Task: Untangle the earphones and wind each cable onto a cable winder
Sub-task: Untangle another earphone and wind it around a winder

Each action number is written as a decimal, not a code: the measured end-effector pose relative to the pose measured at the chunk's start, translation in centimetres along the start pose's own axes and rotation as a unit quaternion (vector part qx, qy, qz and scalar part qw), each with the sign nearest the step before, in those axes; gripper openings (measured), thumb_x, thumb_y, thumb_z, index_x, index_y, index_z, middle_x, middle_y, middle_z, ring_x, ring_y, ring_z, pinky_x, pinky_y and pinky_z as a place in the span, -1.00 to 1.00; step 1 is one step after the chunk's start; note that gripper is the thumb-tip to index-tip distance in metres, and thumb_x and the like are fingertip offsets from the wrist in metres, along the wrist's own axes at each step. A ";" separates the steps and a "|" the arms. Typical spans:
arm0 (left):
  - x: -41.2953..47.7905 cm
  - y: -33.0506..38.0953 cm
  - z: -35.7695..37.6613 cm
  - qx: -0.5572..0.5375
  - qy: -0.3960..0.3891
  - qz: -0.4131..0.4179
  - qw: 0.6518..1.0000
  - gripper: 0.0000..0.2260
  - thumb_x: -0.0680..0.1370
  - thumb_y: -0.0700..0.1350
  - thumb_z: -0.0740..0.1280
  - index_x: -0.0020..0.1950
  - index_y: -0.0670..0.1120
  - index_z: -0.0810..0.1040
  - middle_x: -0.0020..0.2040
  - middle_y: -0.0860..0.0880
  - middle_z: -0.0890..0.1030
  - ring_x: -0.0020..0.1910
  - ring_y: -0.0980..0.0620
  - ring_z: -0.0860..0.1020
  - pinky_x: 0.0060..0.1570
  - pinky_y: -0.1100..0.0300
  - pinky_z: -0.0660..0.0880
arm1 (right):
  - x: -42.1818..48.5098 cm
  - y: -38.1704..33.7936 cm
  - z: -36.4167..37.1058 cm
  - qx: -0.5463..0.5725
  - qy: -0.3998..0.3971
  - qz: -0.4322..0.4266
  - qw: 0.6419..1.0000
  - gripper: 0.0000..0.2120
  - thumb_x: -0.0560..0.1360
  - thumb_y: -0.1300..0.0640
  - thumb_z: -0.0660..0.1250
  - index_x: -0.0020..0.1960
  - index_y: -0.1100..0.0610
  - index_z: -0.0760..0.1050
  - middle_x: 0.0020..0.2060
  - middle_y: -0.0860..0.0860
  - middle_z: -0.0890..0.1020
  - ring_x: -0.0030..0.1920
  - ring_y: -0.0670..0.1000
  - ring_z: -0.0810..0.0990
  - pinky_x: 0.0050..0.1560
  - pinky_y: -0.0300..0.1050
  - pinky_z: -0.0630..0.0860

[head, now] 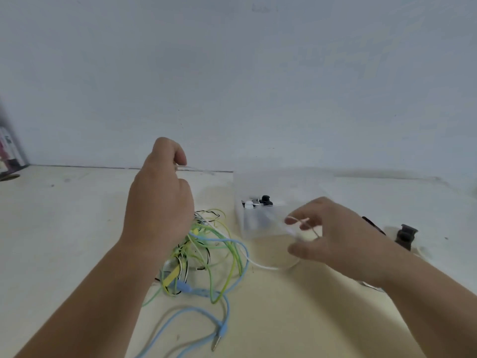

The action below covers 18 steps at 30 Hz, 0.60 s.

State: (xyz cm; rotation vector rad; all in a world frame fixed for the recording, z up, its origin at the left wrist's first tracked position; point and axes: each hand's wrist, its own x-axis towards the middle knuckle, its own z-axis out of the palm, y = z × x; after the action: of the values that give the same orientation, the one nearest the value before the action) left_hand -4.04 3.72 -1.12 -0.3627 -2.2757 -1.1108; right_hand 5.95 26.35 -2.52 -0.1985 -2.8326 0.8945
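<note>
A tangle of earphone cables (206, 251) in green, yellow, blue and black-and-white lies on the pale table (64, 228). My left hand (160, 202) is raised above the tangle, fingers pinched on a thin white cable (260, 264) that blurs near the fingertips. That white cable runs out of the tangle along the table to my right hand (333, 236), which pinches it in front of a clear plastic box (258, 226). A blue cable (201, 313) trails toward me and ends in a metal plug (215, 343).
The clear box holds black and white cable winders (258, 201). Another black winder (406, 235) lies on the table at the right, behind my right wrist. A white wall rises behind the table. Some colourful items (10, 151) stand at the far left edge.
</note>
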 end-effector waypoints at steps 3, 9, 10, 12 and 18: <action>-0.4 0.4 0.2 -0.002 -0.007 -0.002 1.000 -0.70 0.51 -0.39 0.12 0.08 -0.01 0.30 -0.08 -0.03 0.47 -0.01 -0.11 0.46 -0.11 0.02 0.35 | 0.4 0.0 0.1 0.076 0.101 0.019 0.992 -0.67 0.40 0.13 0.49 0.13 -0.11 0.58 0.10 -0.19 0.58 0.05 -0.36 0.53 -0.14 -0.54 0.36; -0.4 0.6 0.4 -0.031 -0.012 -0.023 0.999 -0.70 0.52 -0.38 0.11 0.11 -0.01 0.31 -0.11 0.13 0.41 -0.10 -0.07 0.45 -0.22 0.05 0.30 | -0.5 -1.5 -0.2 0.090 0.232 -0.072 0.966 -0.73 0.42 0.28 0.43 -0.16 -0.11 0.60 -0.14 -0.23 0.62 -0.32 -0.27 0.59 -0.26 -0.47 0.41; -0.4 0.6 0.4 -0.036 -0.010 -0.024 0.999 -0.70 0.52 -0.38 0.11 0.10 0.00 0.31 -0.10 0.12 0.41 -0.13 -0.06 0.46 -0.25 0.05 0.32 | -0.9 -2.0 -0.1 0.115 0.184 -0.097 0.971 -0.77 0.41 0.30 0.43 -0.22 -0.04 0.62 -0.26 -0.20 0.64 -0.40 -0.23 0.56 -0.32 -0.44 0.40; -0.4 0.6 0.5 -0.045 -0.005 -0.029 0.999 -0.69 0.51 -0.38 0.10 0.09 0.01 0.30 -0.10 0.10 0.42 -0.17 -0.07 0.47 -0.23 0.01 0.39 | -1.6 -3.1 0.8 0.128 0.009 -0.113 0.985 -0.90 0.40 0.23 0.46 -0.24 0.05 0.66 -0.39 -0.15 0.64 -0.45 -0.22 0.51 -0.34 -0.39 0.40; 0.0 0.2 0.8 -0.079 0.007 -0.062 0.995 -0.71 0.52 -0.35 0.08 0.09 0.02 0.29 -0.12 0.08 0.43 -0.21 -0.14 0.53 -0.20 -0.04 0.47 | -1.5 -2.4 4.2 -0.075 -0.099 -0.120 0.985 -0.88 0.42 -0.05 0.42 -0.09 -0.03 0.63 -0.19 -0.09 0.61 -0.21 -0.12 0.56 -0.20 -0.20 0.51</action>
State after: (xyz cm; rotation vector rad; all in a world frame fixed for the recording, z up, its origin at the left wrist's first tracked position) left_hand -4.26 4.44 -1.34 -0.2760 -2.2302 -1.3567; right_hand 6.40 21.80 -4.73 0.2226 -3.0212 0.6843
